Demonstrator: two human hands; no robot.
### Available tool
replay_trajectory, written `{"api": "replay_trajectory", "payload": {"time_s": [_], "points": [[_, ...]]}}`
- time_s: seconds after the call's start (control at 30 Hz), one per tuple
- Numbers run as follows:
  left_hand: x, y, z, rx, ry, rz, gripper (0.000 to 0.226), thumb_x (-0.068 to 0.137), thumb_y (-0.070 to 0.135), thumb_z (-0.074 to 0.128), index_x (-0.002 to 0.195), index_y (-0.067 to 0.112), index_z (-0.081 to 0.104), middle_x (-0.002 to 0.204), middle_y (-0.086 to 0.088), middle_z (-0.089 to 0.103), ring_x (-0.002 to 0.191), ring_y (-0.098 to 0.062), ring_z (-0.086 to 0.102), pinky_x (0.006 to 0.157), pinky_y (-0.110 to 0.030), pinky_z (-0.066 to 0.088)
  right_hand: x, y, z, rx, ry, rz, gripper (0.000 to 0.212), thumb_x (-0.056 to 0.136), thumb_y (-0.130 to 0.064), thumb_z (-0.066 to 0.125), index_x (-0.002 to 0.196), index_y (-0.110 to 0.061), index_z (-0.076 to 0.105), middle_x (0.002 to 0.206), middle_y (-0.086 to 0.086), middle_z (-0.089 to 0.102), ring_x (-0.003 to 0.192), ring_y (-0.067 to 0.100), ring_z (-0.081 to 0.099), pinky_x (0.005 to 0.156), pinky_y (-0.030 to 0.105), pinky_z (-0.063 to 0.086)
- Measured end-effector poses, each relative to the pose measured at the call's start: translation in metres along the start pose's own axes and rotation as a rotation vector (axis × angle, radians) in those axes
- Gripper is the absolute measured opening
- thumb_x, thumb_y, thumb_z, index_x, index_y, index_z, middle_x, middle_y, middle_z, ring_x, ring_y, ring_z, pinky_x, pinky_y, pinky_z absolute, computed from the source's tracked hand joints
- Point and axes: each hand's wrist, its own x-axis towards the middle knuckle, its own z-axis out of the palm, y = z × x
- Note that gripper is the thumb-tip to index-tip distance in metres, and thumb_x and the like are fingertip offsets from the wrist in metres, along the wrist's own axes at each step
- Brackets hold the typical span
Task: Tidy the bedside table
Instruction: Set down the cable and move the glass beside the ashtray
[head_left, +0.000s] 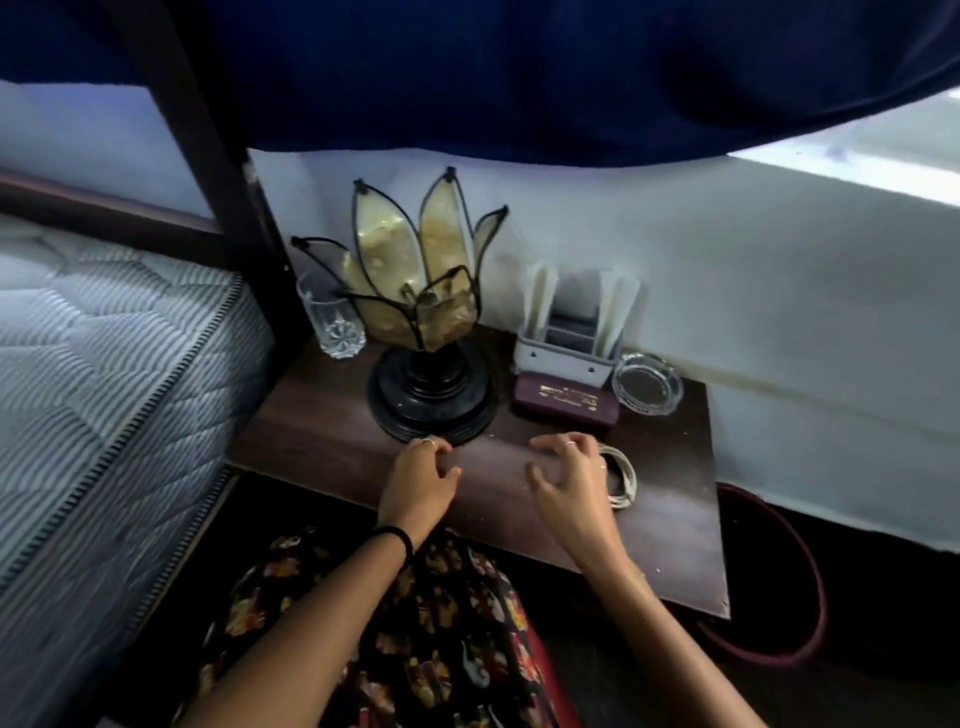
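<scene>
Glass lamp (415, 275) stands just beyond the loosely curled, empty left hand (421, 480) and right hand (566, 478); a careless sweep across the worktop (322, 436) could topple it.

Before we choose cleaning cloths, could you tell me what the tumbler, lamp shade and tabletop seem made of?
Tumbler: clear cut glass, star-patterned base. Lamp shade: amber translucent petals, probably glass, in black metal-looking frames. Tabletop: dark brown wood or veneer, faint sheen.

Black wristband (393, 540), finger rings (567, 445), floral garment (441, 623)
</scene>
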Motion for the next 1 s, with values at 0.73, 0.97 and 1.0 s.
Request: {"api": "replay_trajectory", "payload": {"time_s": [0.73, 0.97, 1.0], "points": [[0.030, -0.100, -0.107, 0.606, -0.164, -0.147, 0.089, 0.081, 0.054, 0.062, 0.149, 0.016, 0.019, 0.158, -0.006, 0.018, 0.140, -0.025, 0.028, 0.109, -0.042, 0.034, 0.111, -0.225, 0.190, -0.196, -0.171, -0.159, 0.056, 0.086, -0.009, 0.051, 0.140, -0.014, 0.035, 0.127, 0.023, 0.052, 0.118, 0.042, 0.051, 0.094, 0.042, 0.044], [0.031, -0.100, -0.103, 0.595, -0.165, -0.150, 0.091, 0.082, 0.052, 0.062, 0.149, 0.014, 0.014, 0.159, -0.008, 0.014, 0.143, -0.027, 0.023, 0.110, -0.041, 0.033, 0.110, -0.212, 0.197, -0.158, -0.055, -0.268, 0.017, 0.089, -0.014, 0.060, 0.097, -0.001, 0.053, 0.102, 0.023, 0.062, 0.097, 0.039, 0.059, 0.074, 0.036, 0.046], [0.029, -0.100, -0.102, 0.586, -0.156, -0.147, 0.090, 0.082, 0.052, 0.062, 0.149, 0.015, 0.015, 0.159, -0.008, 0.014, 0.143, -0.027, 0.023, 0.110, -0.041, 0.033, 0.105, -0.208, 0.196, -0.159, -0.068, -0.309, 0.018, 0.087, -0.013, 0.063, 0.094, -0.001, 0.053, 0.098, 0.023, 0.064, 0.094, 0.039, 0.060, 0.073, 0.038, 0.048]]}}
